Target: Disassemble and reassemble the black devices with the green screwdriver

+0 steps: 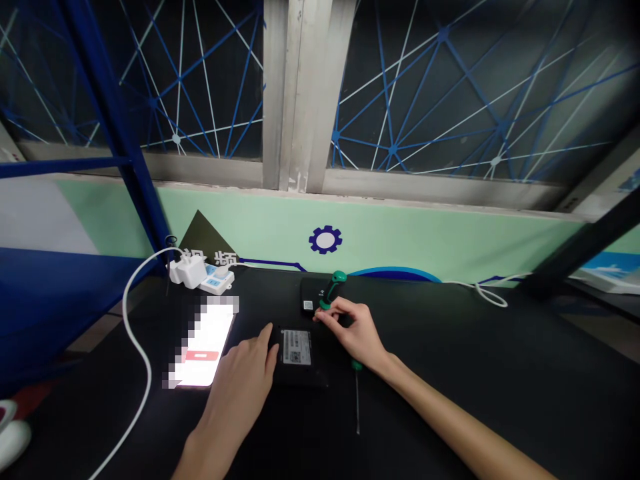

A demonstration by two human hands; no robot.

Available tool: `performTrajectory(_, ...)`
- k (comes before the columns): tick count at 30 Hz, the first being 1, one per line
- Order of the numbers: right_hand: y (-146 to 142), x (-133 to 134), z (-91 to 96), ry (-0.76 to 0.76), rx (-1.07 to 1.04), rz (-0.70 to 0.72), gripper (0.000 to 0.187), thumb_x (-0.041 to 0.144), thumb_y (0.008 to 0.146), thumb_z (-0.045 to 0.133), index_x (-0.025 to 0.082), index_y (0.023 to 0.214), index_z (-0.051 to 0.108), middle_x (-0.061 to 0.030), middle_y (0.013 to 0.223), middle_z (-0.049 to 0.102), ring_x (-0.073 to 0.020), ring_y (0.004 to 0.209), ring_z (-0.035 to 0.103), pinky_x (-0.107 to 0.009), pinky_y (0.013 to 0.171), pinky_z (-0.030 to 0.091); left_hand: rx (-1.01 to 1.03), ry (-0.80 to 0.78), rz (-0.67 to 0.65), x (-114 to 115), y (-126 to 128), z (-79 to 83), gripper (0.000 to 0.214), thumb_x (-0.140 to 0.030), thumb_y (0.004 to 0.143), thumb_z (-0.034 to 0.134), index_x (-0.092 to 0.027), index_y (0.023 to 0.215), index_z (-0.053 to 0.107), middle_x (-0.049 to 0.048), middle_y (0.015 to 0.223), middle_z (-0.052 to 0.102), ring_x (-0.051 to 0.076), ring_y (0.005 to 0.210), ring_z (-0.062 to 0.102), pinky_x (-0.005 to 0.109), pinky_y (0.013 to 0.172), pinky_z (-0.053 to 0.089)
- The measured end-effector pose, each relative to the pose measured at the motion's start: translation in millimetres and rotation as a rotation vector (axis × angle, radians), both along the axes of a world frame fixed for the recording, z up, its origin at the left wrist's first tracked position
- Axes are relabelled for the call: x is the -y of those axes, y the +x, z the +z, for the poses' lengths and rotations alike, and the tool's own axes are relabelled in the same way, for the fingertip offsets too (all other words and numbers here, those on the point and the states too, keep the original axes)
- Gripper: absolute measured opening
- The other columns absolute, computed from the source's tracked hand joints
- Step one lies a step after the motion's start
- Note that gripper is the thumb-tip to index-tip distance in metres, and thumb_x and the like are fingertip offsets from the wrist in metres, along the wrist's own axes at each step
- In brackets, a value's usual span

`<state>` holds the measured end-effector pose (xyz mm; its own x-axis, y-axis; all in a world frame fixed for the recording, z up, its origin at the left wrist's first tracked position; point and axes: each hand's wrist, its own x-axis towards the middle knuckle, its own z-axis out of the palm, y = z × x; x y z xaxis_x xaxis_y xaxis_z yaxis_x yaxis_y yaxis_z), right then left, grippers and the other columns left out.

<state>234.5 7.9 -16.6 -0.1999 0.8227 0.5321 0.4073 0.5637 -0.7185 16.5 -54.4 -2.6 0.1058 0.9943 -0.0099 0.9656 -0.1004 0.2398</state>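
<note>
A flat black device (300,375) with a white printed label (297,347) lies on the black table in front of me. My left hand (245,367) rests at its left edge, index finger and thumb stretched out and apart. Just beyond the device, my right hand (356,330) pinches the lower part of a green-and-black screwdriver (334,288), whose handle points up; its tip is hidden by the fingers. Behind that hand lies a smaller black box (308,293) with a white sticker. A second screwdriver (357,400) lies partly under my right wrist, its shaft toward me.
Left of my left hand lies a lit phone (207,347), partly pixelated. A white power strip (217,279) with a plugged-in charger (187,271) stands at the back left, and a white cable (133,327) curves forward from it. Another white cable (490,297) loops at the back right.
</note>
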Motion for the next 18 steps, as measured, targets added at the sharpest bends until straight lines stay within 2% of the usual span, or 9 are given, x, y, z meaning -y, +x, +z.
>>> performTrajectory(10, -2.9, -1.5, -2.1, 0.011, -0.032, -0.047, 0.031, 0.039, 0.085, 0.073, 0.019, 0.066, 0.060, -0.0008, 0.063, 0.066, -0.0140, 0.054, 0.054, -0.026, 0.053, 0.044, 0.019, 0.011, -0.024, 0.3, 0.2, 2.6, 0.045, -0.028, 0.104, 0.040, -0.018, 0.147, 0.048, 0.0128, 0.111, 0.074, 0.027, 0.097, 0.071, 0.033, 0.076, 0.053)
performTrajectory(15, -2.3, 2.0, 4.8, 0.004, 0.024, 0.010, 0.029, 0.040, 0.093, 0.064, 0.020, 0.075, 0.074, -0.0068, 0.078, 0.077, -0.0201, 0.067, 0.065, -0.031, 0.064, 0.052, 0.024, -0.016, -0.030, 0.3, -1.0, 3.0, 0.046, -0.028, 0.105, 0.038, -0.017, 0.148, 0.047, 0.0142, 0.114, 0.073, 0.028, 0.102, 0.070, 0.035, 0.079, 0.053)
performTrajectory(18, -1.6, 3.4, 6.9, 0.000, 0.020, 0.042, 0.031, 0.041, 0.093, 0.062, 0.020, 0.074, 0.076, -0.0082, 0.080, 0.079, -0.0235, 0.072, 0.070, -0.034, 0.069, 0.055, 0.041, -0.010, -0.037, 0.6, -2.7, 1.8, 0.047, -0.029, 0.104, 0.038, -0.017, 0.149, 0.045, 0.0145, 0.114, 0.072, 0.029, 0.103, 0.070, 0.035, 0.078, 0.053)
